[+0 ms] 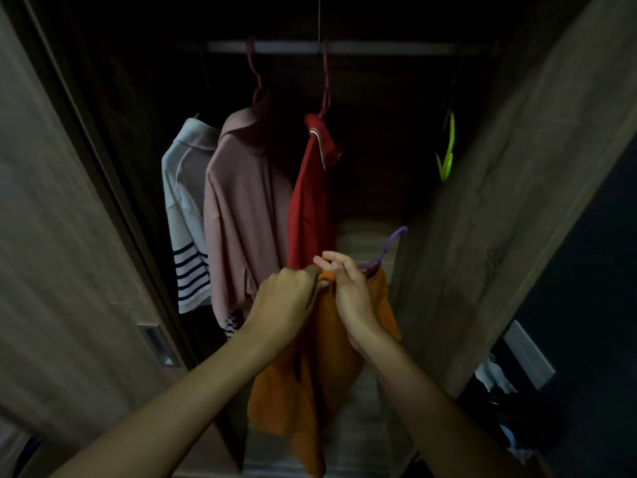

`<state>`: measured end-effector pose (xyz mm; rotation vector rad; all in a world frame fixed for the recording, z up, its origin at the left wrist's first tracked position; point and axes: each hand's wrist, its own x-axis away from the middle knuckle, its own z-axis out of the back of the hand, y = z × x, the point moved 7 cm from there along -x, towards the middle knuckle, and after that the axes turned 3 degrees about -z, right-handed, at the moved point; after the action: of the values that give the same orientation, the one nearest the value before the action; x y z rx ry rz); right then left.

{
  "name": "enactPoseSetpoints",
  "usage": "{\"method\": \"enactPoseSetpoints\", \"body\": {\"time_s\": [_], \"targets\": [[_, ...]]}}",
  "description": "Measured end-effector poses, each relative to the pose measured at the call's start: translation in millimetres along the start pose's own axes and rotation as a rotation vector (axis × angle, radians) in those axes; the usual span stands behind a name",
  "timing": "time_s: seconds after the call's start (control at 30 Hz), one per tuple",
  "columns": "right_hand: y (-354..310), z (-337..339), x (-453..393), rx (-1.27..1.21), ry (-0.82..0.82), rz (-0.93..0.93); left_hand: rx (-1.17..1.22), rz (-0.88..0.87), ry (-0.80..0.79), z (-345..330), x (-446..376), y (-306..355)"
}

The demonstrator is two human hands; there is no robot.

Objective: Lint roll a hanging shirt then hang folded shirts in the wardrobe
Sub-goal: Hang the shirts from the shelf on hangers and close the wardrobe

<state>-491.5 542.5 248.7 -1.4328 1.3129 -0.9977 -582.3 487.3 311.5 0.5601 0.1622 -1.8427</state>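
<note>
Both our hands pinch the orange shirt (331, 357) at its collar: left hand (287, 300) curled tight, right hand (351, 291) gripping beside the purple hanger (386, 251). Loose seating could let it slide off before reaching the rail (269, 47).

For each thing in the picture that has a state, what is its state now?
orange shirt: off the rail, held up by both hands at its collar
purple hanger: in the orange shirt, not yet on the rail
left hand: grips the collar
right hand: pinches the collar
red shirt: hanging
pink shirt: hanging
white striped shirt: hanging
green hanger: hanging, empty
</note>
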Motion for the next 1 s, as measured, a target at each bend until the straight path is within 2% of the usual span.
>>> {"method": "enactPoseSetpoints", "body": {"time_s": [0.13, 0.27, 0.37, 0.53, 0.6, 0.67, 0.7, 0.77, 0.83, 0.93, 1.0], "targets": [[4.0, 25.4, 0.2, -0.159, 0.166, -0.15, 0.149, 0.056, 0.074, -8.5, 4.7, -2.9], [13.6, 53.5, 1.9, -0.483, 0.324, -0.332, 0.267, 0.068, 0.112, -16.1, 12.9, -21.7], [12.6, 52.0, -2.9, -0.604, 0.267, -0.455, 0.252, 0.004, 0.05, -19.7, 24.4, -10.5], [9.3, 48.8, -10.0, -0.573, 0.199, -0.453, 0.202, 0.069, -0.049, -29.6, 30.3, -22.1], [5.5, 48.8, -11.1, -0.527, 0.188, -0.425, 0.173, 0.245, -0.058, -56.4, 47.6, -7.8], [3.9, 43.2, -11.4, -0.453, 0.163, -0.415, 0.28, 0.652, 0.017, -66.1, 59.4, -13.8], [3.4, 36.2, -8.8, -0.409, 0.138, -0.422, 0.324, 0.727, 0.065, -57.1, 49.6, -20.0], [5.7, 22.2, -2.9, -0.356, 0.089, -0.446, 0.255, 0.428, 0.038, -38.0, 10.5, -13.6], [-0.6, 18.1, -2.1, -0.325, 0.075, -0.425, 0.113, 0.201, -0.016, -17.0, -8.3, -3.1], [-21.8, 41.6, -16.5, -0.157, 0.198, -0.301, 0.057, 0.132, -0.032, -5.6, -7.4, 0.5], [-27.8, 60.5, -19.9, -0.008, 0.287, -0.284, 0.116, 0.113, 0.051, 0.4, -6.6, -3.2]]}}
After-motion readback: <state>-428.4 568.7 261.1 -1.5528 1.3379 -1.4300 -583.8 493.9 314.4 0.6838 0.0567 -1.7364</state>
